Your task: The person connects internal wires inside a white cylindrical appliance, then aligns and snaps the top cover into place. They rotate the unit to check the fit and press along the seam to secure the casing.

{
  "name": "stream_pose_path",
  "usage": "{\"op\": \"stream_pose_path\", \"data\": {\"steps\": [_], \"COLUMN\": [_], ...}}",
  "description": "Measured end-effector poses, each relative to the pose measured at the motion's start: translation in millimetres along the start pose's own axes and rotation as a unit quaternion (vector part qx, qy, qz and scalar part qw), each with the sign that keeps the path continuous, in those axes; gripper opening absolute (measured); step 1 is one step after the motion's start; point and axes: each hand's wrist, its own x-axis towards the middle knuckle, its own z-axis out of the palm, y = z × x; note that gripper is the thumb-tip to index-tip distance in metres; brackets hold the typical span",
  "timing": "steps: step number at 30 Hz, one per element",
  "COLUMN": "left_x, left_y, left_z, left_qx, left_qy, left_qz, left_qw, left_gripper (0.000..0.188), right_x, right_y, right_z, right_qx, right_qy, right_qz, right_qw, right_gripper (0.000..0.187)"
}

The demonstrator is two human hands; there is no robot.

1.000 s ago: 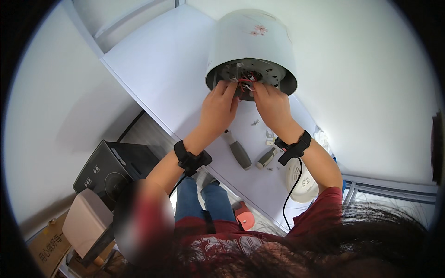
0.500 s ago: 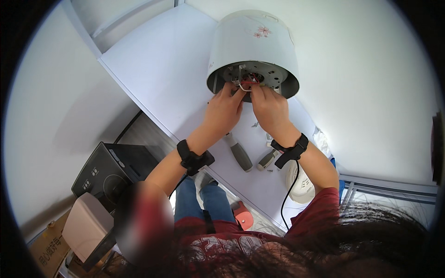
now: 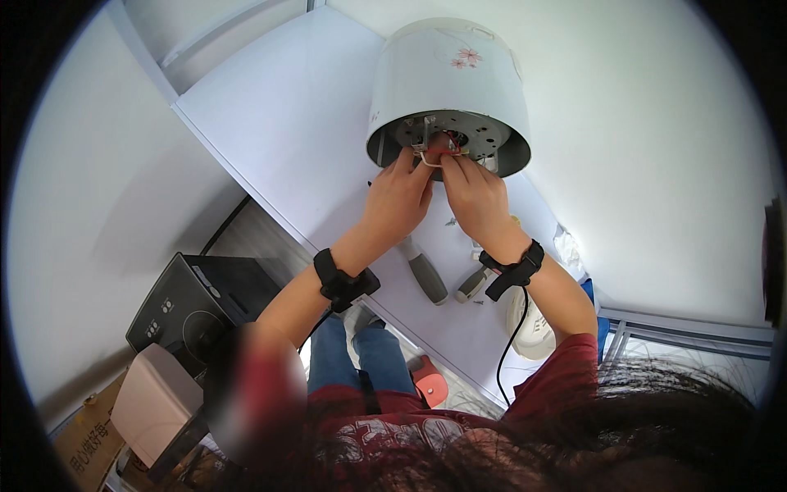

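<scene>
While working at a flat white counter (image 3: 287,131), have a pale, flower-printed cylindrical housing (image 3: 443,82) tipped on it, open base near; with bare left hand (image 3: 396,201) and bare right hand (image 3: 479,201), touch thin red and white wires (image 3: 433,165) there; cannot tell either grip as clamped or apart.

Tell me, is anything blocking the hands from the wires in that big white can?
Nothing visible: the left hand and right hand are at the red and white wires by the open end of the white can. The fingers hide exactly what they touch.
</scene>
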Motion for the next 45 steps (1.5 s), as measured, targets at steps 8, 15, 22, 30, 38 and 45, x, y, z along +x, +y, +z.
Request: {"op": "stream_pose_path", "data": {"steps": [8,15,22,30,38,45], "left_x": [1,-1,-2,3,5,5], "left_y": [0,-7,-8,-4,-4,-4], "left_z": [-1,-1,-1,0,1,3], "left_qx": [0.043,0.092,0.089,0.092,0.078,0.085], "left_qy": [0.036,0.042,0.051,0.031,0.038,0.049], "left_qz": [0.040,0.053,0.058,0.052,0.063,0.061], "left_qw": [0.998,0.993,0.993,0.994,0.994,0.993], "left_gripper": [0.074,0.080,0.076,0.075,0.078,0.078], "right_x": [-3,0,-2,-2,-9,-11], "right_y": [-1,-1,0,0,1,6], "right_z": [1,1,3,0,2,1], "right_qx": [-0.018,-0.016,-0.013,-0.007,-0.008,0.021], "right_qy": [-0.004,-0.014,0.001,0.000,0.016,0.042], "right_qz": [-0.017,-0.023,-0.013,-0.002,-0.013,-0.015], "right_qw": [1.000,1.000,1.000,1.000,1.000,0.999], "right_gripper": [0.030,0.029,0.031,0.032,0.033,0.037]}}
